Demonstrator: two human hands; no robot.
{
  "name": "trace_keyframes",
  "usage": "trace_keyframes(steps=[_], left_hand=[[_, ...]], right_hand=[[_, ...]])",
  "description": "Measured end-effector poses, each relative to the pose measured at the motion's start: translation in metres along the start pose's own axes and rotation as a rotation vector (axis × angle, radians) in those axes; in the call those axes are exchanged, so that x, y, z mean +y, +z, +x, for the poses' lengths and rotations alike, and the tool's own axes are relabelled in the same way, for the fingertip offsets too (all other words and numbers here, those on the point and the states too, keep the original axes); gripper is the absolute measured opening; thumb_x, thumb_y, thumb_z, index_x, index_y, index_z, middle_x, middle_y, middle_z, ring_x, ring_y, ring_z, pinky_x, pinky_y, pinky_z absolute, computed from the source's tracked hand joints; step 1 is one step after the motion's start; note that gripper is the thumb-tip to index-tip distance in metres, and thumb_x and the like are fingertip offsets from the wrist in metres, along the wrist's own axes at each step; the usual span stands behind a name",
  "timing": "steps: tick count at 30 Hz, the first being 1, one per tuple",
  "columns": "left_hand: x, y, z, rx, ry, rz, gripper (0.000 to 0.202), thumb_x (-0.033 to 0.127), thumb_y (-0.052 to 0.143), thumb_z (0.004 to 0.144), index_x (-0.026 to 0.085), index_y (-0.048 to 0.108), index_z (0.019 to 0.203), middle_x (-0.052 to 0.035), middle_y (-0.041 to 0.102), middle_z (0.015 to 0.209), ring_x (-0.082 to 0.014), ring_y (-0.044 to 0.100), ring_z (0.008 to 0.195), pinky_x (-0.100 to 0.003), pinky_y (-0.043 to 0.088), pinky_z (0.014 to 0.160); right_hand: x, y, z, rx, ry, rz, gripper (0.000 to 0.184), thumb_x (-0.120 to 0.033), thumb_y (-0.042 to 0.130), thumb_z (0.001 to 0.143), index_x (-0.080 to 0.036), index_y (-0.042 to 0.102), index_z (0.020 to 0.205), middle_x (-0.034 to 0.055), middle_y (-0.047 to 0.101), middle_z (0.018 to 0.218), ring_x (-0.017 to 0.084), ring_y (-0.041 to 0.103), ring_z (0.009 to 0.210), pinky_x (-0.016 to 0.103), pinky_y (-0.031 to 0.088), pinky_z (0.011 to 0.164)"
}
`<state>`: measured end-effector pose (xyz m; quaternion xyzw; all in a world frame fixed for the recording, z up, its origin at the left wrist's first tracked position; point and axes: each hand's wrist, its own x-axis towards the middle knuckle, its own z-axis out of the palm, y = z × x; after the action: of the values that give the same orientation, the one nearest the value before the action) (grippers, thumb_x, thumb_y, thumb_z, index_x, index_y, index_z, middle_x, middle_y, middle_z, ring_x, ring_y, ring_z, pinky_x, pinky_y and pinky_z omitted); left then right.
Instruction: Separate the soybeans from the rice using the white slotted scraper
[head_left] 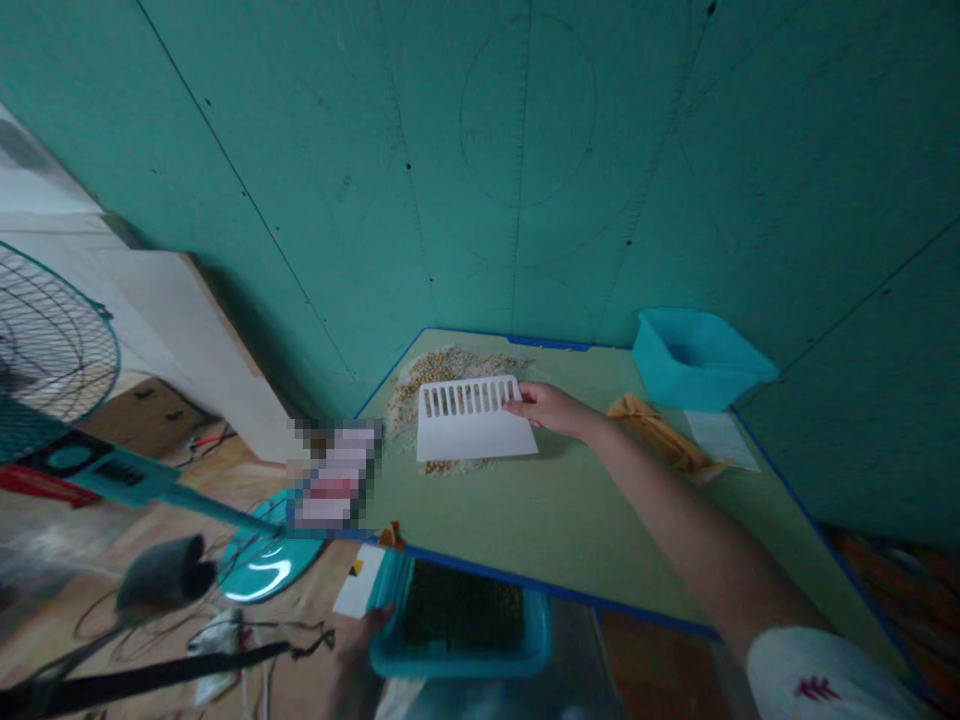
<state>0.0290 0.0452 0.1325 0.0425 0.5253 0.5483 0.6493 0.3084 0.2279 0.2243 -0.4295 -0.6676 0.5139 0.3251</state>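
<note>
My right hand reaches across the green table and grips the right edge of a white slotted scraper. The scraper lies on a spread of pale grains at the table's far left corner. My left hand is below the table's near edge, its fingers curled on the left rim of a teal tray that holds dark green grains.
An empty teal tub stands at the back right, with a yellow cloth and a white paper beside it. A standing fan and cables are on the floor to the left. A green wall rises behind the table.
</note>
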Motion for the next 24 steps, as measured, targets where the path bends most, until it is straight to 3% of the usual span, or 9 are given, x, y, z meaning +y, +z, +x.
trace_keyframes(steps=[5,12,16,20,24], left_hand=[[-0.001,-0.005,0.003,-0.013,-0.011,-0.019,0.061,0.015,0.062,0.065,0.011,0.049,0.124,-0.0086,0.072,0.099,-0.0335,0.053,0.107,-0.040,0.046,0.087],[0.001,-0.003,-0.001,-0.025,-0.061,0.010,0.063,0.015,0.059,0.069,0.016,0.042,0.130,-0.0063,0.070,0.105,-0.0312,0.058,0.101,-0.039,0.047,0.085],[0.003,-0.007,0.000,-0.040,-0.093,-0.030,0.064,0.017,0.061,0.068,0.011,0.042,0.129,-0.0096,0.072,0.097,-0.0346,0.060,0.097,-0.043,0.048,0.084],[0.006,-0.014,0.001,-0.070,-0.157,-0.046,0.076,0.020,0.066,0.066,0.012,0.033,0.134,-0.0091,0.073,0.092,-0.0360,0.061,0.095,-0.045,0.048,0.083],[0.006,-0.013,-0.002,-0.044,-0.090,-0.016,0.081,0.022,0.069,0.060,0.015,0.036,0.133,-0.0072,0.073,0.096,-0.0364,0.059,0.097,-0.043,0.050,0.079]], right_hand=[[0.002,0.000,0.000,-0.017,-0.018,-0.023,0.022,-0.033,0.054,0.077,-0.014,0.054,0.089,-0.0032,0.047,0.065,0.006,0.034,0.048,0.020,0.025,0.043],[0.005,0.000,0.000,-0.044,-0.028,-0.028,0.026,-0.037,0.055,0.076,-0.015,0.056,0.089,-0.0036,0.045,0.064,0.006,0.035,0.049,0.020,0.026,0.044],[0.006,0.002,0.000,-0.057,-0.026,-0.018,0.025,-0.036,0.055,0.076,-0.015,0.056,0.089,-0.0042,0.044,0.062,0.006,0.034,0.048,0.020,0.025,0.044],[0.007,0.003,0.000,-0.052,-0.020,-0.012,0.025,-0.037,0.056,0.076,-0.015,0.056,0.088,-0.0041,0.044,0.062,0.006,0.034,0.047,0.020,0.025,0.043],[0.008,0.007,0.000,-0.035,-0.008,0.008,0.029,-0.038,0.054,0.078,-0.015,0.055,0.095,-0.0020,0.049,0.069,0.006,0.035,0.049,0.020,0.026,0.044]])
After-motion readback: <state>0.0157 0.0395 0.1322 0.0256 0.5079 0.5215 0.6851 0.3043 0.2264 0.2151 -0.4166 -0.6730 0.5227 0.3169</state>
